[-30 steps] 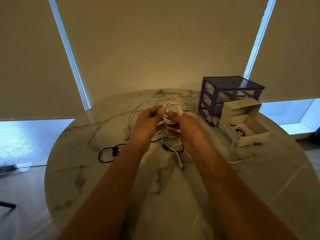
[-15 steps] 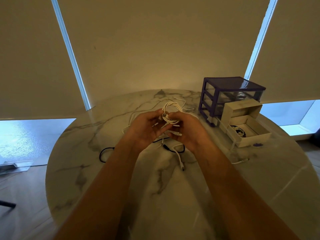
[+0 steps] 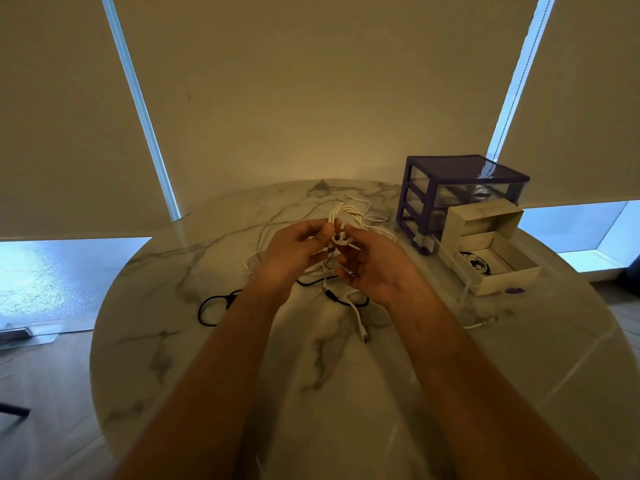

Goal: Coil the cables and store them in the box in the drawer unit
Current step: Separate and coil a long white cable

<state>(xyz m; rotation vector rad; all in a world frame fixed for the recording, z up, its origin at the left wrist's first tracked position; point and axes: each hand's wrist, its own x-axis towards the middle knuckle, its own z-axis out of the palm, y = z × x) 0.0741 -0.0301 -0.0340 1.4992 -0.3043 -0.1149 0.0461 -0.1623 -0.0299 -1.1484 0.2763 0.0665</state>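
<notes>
While your left hand (image 3: 294,252) and right hand (image 3: 377,268) pinch the looped white cable coil (image 3: 341,225) at frame centre, you have tucked its end tighter; next, the open cardboard box (image 3: 498,268) at right awaits it.

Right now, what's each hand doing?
Left hand: pinching the white coil.
Right hand: fingers curled on the same coil.
</notes>
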